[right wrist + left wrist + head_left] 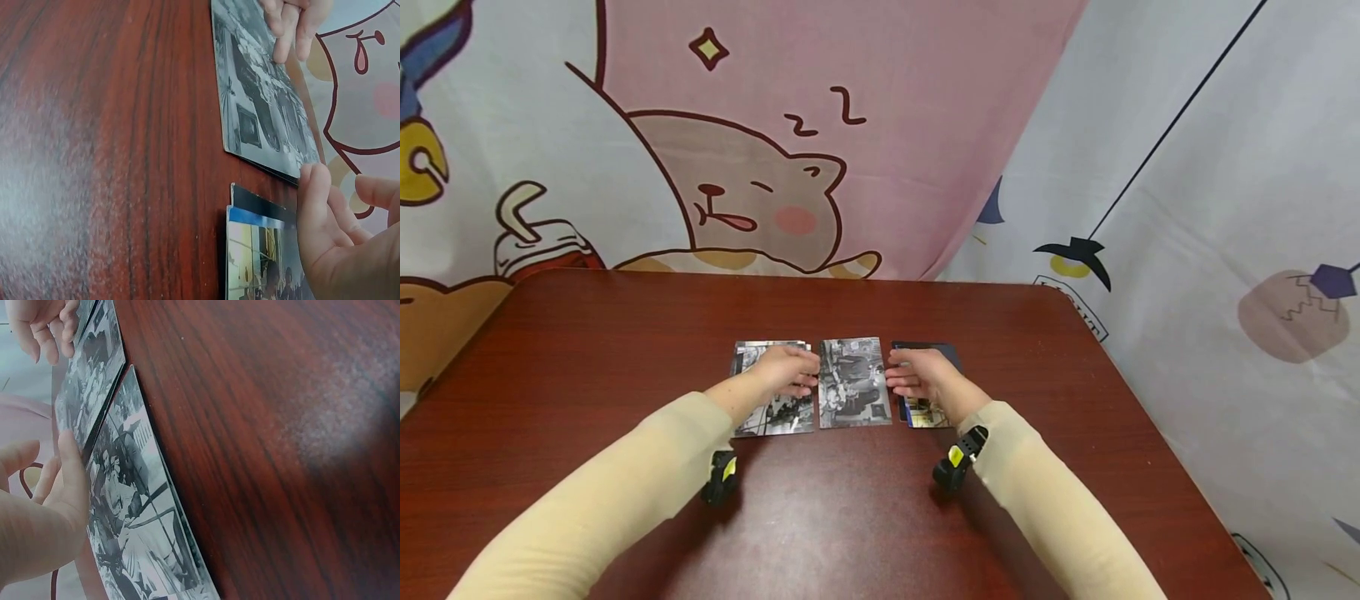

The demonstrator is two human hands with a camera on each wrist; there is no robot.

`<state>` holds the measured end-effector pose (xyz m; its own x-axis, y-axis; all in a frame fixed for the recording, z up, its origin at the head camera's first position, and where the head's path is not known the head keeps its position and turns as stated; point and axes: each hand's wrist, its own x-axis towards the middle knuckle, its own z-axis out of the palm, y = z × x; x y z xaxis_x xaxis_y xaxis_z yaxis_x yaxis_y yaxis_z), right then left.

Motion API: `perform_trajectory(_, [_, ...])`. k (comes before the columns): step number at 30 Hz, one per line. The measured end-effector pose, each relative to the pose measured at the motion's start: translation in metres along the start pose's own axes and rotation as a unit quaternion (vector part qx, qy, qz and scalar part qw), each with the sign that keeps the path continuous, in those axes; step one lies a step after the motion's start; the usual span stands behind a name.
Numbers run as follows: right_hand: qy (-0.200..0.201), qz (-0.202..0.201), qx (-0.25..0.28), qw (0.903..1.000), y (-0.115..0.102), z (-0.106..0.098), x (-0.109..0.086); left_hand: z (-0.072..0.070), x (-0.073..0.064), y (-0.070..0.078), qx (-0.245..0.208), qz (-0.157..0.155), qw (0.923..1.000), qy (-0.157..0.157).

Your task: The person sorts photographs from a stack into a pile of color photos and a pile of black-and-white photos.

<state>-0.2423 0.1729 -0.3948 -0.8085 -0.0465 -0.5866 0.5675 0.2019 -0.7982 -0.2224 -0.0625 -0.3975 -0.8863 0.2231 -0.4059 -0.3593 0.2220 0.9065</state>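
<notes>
Three groups of photo prints lie in a row on the table. In the middle is a black-and-white photo [853, 383] with a crowded scene. To its left sits a small stack of black-and-white photos [786, 423], edges slightly offset. My left hand [781, 371] is over that stack, fingertips right at the middle photo's left edge. On the right, a colour photo [250, 256] overlaps a dark print [942, 348]. My right hand [928, 377] is above these, its extended fingertips close to the middle photo's right edge. Neither hand grips anything; the fingers are loosely extended.
The reddish-brown wooden table [820, 517] reaches back to a cartoon-printed cloth [925, 125], which also hangs along the right side. Each wrist wears a black camera mount, seen at the left wrist [721, 477] and right wrist [958, 458].
</notes>
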Motion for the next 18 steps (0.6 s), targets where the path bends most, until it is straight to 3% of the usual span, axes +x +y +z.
perform_trajectory(11, [0.021,0.0,0.02,0.9996,-0.0003,0.0045,0.0018,0.0065,0.0054,-0.0017,-0.027,0.031,0.9987,0.03])
perform_trajectory(18, [0.022,-0.002,0.002,0.9998,-0.0022,0.0089,0.0035,0.0093,0.0098,0.0,-0.033,0.031,0.9977,0.05])
